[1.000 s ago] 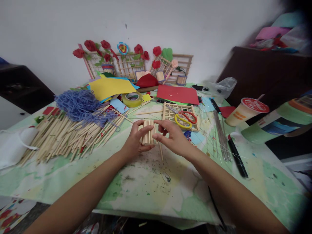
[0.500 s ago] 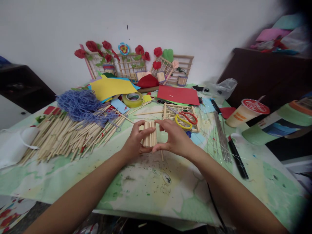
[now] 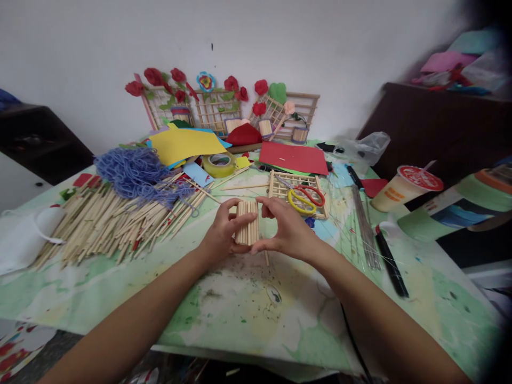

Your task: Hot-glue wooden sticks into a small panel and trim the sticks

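The left hand [image 3: 224,229] pinches a small bundle of short sticks [image 3: 247,224] upright above the tabletop [image 3: 236,320], its thumb lying across the front and its other fingers curled around the left side and under the bottom. The right hand [image 3: 282,229] is partly spread in a C shape at the bundle's right side, fingertips by the top corner and thumb by the bottom corner; whether both tips press on it, I cannot tell. A loose stick [image 3: 266,258] shows below the right thumb. Just beyond the right hand, scissors [image 3: 303,198] with one yellow and one red handle rest on a stick lattice [image 3: 276,184]. To the left, tangled blue yarn [image 3: 130,173] lies partly over a wide pile of sticks [image 3: 96,226].
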